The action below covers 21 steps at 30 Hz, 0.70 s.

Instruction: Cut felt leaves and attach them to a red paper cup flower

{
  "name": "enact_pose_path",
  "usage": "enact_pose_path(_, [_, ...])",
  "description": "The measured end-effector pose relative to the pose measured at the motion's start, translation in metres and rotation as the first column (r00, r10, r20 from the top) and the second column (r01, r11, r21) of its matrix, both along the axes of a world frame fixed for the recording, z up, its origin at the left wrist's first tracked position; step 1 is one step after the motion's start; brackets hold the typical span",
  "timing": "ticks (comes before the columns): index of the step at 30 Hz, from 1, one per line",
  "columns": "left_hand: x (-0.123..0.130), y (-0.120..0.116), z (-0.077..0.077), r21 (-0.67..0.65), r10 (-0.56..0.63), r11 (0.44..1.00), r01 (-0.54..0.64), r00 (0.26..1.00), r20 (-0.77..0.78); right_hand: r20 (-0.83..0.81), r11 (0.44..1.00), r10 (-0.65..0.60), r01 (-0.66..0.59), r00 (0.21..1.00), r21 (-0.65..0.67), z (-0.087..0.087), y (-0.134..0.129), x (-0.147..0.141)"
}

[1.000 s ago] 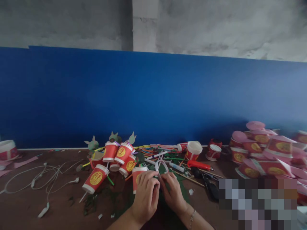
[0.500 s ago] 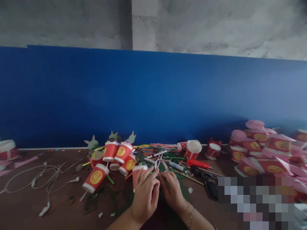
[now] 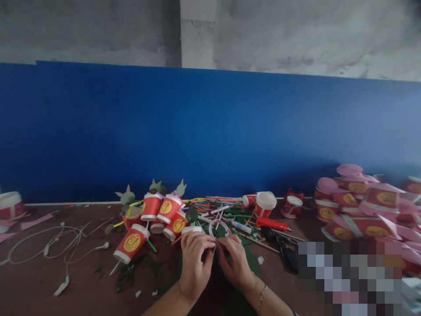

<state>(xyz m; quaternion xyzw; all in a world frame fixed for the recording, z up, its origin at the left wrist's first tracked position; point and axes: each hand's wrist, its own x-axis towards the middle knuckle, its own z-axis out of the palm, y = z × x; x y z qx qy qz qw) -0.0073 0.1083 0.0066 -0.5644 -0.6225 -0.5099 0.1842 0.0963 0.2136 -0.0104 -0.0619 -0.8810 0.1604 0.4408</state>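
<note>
My left hand (image 3: 196,261) and my right hand (image 3: 236,262) meet low in the middle of the head view. Each is closed in a pinch, fingertips close together, on something too small and hidden to make out. Just beyond the fingertips is a thin pale loop (image 3: 210,228); whether the fingers hold its near end I cannot tell. Behind my left hand stands a red paper cup (image 3: 191,229), mostly covered, with a dark green round piece (image 3: 192,214) above it. Dark green material (image 3: 252,263) lies beneath my hands.
To the left lie red paper cups (image 3: 132,243) with animal-head cutouts (image 3: 126,195) and white earphones (image 3: 62,286). Coloured sticks (image 3: 200,205), a glue tube (image 3: 241,227), a red-handled tool (image 3: 272,224) and black scissors (image 3: 288,254) lie beyond and right. Pink-topped cups (image 3: 381,197) are piled far right.
My left hand has shifted slightly left and down, its raised fingers curling into a pinch. My right hand's fingers have closed inward. The pale loop sits slightly further left.
</note>
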Motion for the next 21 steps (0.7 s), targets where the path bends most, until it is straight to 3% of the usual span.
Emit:
enact_pose_path(7, [-0.002, 0.003, -0.002, 0.044, -0.080, 0.996, 0.082, 0.996, -0.046, -0.023, 0.999, -0.034, 0.034, 0.999, -0.006, 0.007, -0.004, 0.002])
enact_pose_path(16, [-0.001, 0.001, -0.002, -0.052, -0.113, 0.993, 0.108, 0.990, -0.090, -0.032, 0.997, -0.041, 0.039, 0.999, -0.062, 0.010, -0.006, 0.002])
enact_pose_path(21, [-0.002, 0.000, -0.006, -0.059, -0.156, 0.987, 0.152, 0.985, -0.073, -0.074, 0.978, -0.057, 0.041, 0.996, -0.205, 0.010, -0.012, 0.000])
